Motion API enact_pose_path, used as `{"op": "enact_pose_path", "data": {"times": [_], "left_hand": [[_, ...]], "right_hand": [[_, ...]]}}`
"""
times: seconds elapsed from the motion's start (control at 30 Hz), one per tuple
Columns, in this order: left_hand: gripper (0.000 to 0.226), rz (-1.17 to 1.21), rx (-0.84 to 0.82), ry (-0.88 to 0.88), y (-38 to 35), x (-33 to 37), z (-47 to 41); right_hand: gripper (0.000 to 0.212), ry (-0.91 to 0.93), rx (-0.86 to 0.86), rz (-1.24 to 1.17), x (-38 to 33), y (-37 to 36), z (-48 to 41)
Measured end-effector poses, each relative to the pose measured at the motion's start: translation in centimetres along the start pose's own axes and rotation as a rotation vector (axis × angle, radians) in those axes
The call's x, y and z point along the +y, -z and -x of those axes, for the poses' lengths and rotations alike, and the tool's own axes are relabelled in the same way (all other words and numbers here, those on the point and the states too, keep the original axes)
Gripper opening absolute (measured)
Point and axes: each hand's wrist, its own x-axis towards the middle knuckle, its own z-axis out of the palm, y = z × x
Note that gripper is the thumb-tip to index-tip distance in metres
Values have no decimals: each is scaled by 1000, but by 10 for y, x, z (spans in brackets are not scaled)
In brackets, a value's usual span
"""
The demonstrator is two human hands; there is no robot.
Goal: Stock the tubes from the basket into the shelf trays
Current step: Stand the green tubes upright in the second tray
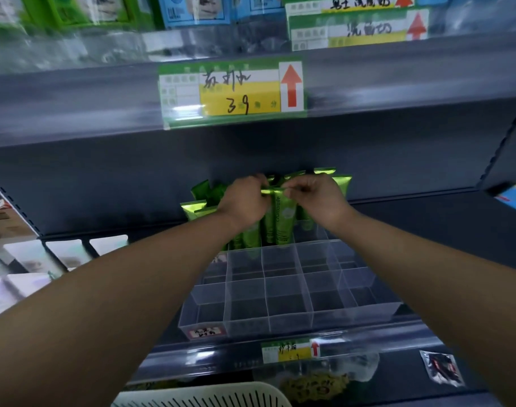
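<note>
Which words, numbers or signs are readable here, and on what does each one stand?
"39": handwritten on the yellow price tag at the upper shelf edge, beside a red up arrow.
"Chamomile": printed down the green tube.
The other handwriting on that tag, the upper tags, the lower tag and the tray sticker are too blurred to read.

Reaching forward with both arms, pinching the flat top of one tube (pixel 283 214) between curled fingertips of left hand (pixel 245 199) and right hand (pixel 317 196).
</note>
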Motion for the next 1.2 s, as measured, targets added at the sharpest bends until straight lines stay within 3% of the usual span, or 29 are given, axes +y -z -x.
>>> {"op": "enact_pose_path", "data": {"times": [0.8,0.97,1.2], "left_hand": [[33,-238,33,-92,-3,4,15],[43,-282,29,-98,8,5,24],[53,-448,-39,-72,27,9,49]], "right_hand": [[28,-11,-63,260,-7,-9,11],[33,45,-64,420,-17,-8,18],[58,146,-122,735,-37,-7,40]]}}
